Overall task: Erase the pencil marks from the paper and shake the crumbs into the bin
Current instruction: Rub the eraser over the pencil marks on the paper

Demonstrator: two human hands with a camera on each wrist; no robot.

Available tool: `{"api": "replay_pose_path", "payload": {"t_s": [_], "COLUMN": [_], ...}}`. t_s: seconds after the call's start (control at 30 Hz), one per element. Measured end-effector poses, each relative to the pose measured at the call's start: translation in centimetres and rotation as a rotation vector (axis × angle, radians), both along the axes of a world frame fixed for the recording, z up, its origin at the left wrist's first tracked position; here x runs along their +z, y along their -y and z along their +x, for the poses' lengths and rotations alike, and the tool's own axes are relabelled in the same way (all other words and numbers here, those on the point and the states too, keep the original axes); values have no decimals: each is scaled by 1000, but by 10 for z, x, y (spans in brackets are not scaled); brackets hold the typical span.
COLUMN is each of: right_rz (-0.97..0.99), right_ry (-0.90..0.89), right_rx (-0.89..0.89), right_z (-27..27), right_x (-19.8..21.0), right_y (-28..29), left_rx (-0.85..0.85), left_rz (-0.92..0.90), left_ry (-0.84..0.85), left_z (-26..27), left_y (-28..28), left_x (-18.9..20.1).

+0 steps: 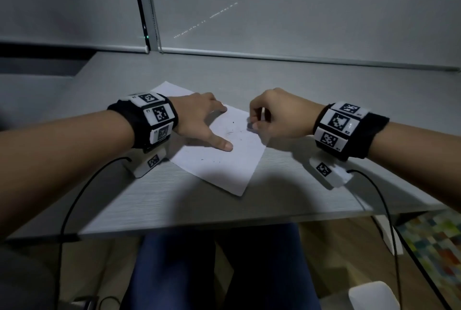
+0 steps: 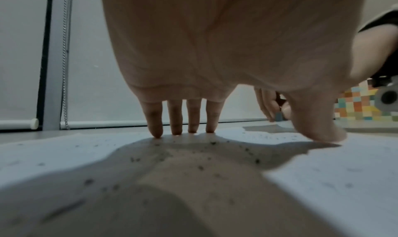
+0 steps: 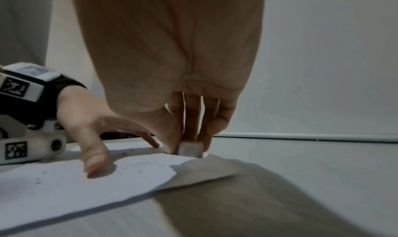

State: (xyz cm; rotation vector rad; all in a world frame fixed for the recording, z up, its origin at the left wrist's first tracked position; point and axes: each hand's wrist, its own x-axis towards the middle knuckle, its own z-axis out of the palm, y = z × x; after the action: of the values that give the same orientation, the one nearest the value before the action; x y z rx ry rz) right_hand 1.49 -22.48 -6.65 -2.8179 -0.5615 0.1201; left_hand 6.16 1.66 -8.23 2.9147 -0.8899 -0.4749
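A white sheet of paper (image 1: 224, 160) lies skewed on the grey desk (image 1: 149, 200). Faint pencil marks (image 1: 229, 132) and dark eraser crumbs (image 2: 201, 167) are scattered over it. My left hand (image 1: 199, 120) presses flat on the sheet's left part, fingers straight and thumb spread. My right hand (image 1: 272, 115) pinches a small whitish eraser (image 3: 190, 148) between thumb and fingers, its underside on the paper near the right edge. In the left wrist view the left fingertips (image 2: 157, 133) stand on the paper (image 2: 323, 169). No bin is in view.
Closed grey roller blinds (image 1: 299, 10) hang right behind the desk. Cables (image 1: 74, 197) run from both wrist cameras over the desk's front edge. A colourful chequered mat (image 1: 434, 242) lies on the floor at right. My legs are under the desk.
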Motion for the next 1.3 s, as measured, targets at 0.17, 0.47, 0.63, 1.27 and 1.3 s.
{"api": "replay_pose_path", "payload": {"t_s": [0.17, 0.47, 0.63, 1.27, 1.3], "right_rz": [111, 53, -16, -3, -6], "right_ry": [-24, 46, 33, -10, 14], "right_rx": [107, 34, 65, 77, 62], "right_z": [0, 21, 17, 12, 18], "right_x": [-4, -14, -12, -9, -8], "right_y": [-34, -47, -49, -39, -38], "left_rx": [-37, -26, 4, 41, 40], "left_rz": [25, 180, 255, 294, 308], "left_ry": [-11, -4, -23, -46, -38], "left_z": [-11, -6, -3, -5, -5], "left_y": [8, 15, 19, 31, 32], "left_x": [9, 10, 10, 19, 19]}}
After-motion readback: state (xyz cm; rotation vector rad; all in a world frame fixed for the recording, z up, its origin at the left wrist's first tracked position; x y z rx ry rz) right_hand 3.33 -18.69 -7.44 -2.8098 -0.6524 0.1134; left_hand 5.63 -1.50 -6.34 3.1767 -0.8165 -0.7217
